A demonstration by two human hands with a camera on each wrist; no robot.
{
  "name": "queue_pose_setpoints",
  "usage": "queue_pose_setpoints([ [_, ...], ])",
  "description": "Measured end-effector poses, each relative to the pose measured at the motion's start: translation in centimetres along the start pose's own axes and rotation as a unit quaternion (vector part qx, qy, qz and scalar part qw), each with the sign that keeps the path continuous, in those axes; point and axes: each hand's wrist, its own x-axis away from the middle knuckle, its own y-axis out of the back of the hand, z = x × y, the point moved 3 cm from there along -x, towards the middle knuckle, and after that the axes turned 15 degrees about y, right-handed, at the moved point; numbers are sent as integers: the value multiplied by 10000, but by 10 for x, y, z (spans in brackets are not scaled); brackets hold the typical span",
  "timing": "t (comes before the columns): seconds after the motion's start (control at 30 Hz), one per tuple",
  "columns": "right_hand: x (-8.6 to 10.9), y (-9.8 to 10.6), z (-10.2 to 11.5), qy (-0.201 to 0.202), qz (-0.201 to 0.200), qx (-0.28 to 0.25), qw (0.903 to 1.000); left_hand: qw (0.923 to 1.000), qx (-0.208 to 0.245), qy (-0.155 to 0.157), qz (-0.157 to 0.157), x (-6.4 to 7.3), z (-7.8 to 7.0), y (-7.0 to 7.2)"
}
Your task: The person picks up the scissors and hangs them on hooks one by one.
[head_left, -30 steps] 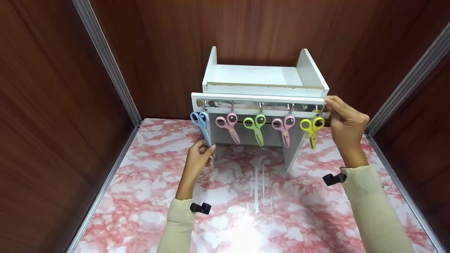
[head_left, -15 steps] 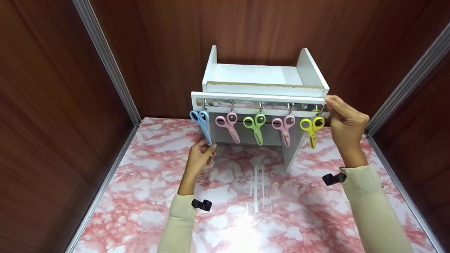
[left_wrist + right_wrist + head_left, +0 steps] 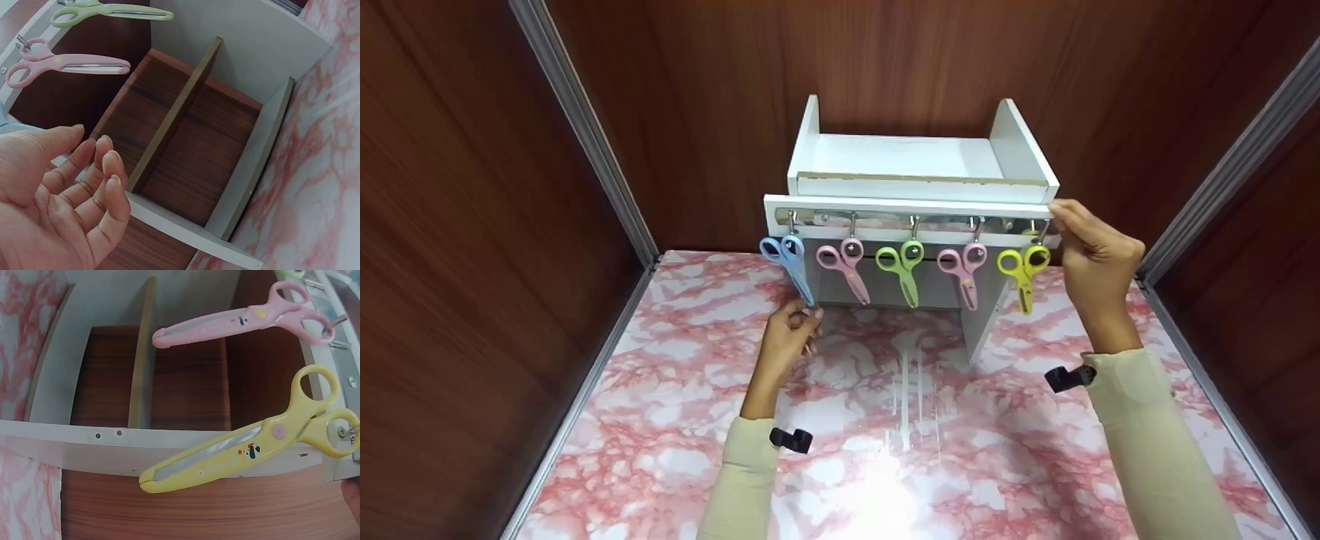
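Note:
Blue scissors [image 3: 793, 262] hang by one finger loop at the left end of a white hook rail [image 3: 907, 204]. Just below their tip is my left hand [image 3: 787, 334]; in the left wrist view that hand [image 3: 73, 197] has loosely bent fingers, thumb apart from them, and it hides the blade. My right hand [image 3: 1099, 255] pinches the rail's right end, beside the yellow scissors [image 3: 1022, 270]. Between hang pink scissors [image 3: 846, 266], green scissors [image 3: 904, 266] and a second pink pair [image 3: 964, 268], each from its own hook, blades down.
Behind the rail stands a white shelf unit [image 3: 1031, 150] with an open top tray and a divider [image 3: 174, 112] inside. It rests on a pink-and-white marbled tabletop [image 3: 675, 420]. Dark wood-grain panels [image 3: 697, 112] with metal edge strips enclose the left, back and right sides.
The fingers of my left hand have come off the tip of the blue scissors, which now shows whole above them. My right hand keeps its grip on the rail. The view has shifted slightly.

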Motion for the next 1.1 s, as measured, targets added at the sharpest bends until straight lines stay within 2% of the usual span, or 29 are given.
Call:
queue_pose_setpoints([
  [0.17, -3, 0, 10, 92, -113, 47, 9999, 9992, -392, 2, -51, 7, 8, 7],
  [0.3, -8, -2, 18, 155, -231, 13, 9996, 9952, -959, 49, -170, 13, 13, 20],
  [0.4, -10, -5, 24, 164, -221, 36, 9996, 9878, -1476, 40, -495, 19, 15, 33],
  [0.47, -11, -5, 26, 167, -180, 79, 9997, 9773, -1902, -27, -933, 22, 13, 41],
  [0.53, -12, -4, 27, 147, -136, 114, 9997, 9702, -2071, -88, -1254, 25, 8, 46],
  [0.6, -12, -1, 27, 109, -74, 120, 9998, 9663, -2092, -188, -1486, 27, 2, 50],
  [0.73, -16, 0, 27, 108, 59, 127, 9998, 9671, -1865, -402, -1685, 25, -14, 55],
  [0.9, -19, 1, 29, -46, 130, 125, 9998, 9443, -2130, -742, -2398, 20, -46, 66],
  [1.03, -21, 2, 28, -318, 276, 95, 9991, 9261, -2082, -1381, -2826, 10, -74, 76],
  [1.1, -22, 6, 23, -482, 335, 200, 9981, 9125, -2141, -1738, -3023, 3, -87, 80],
])
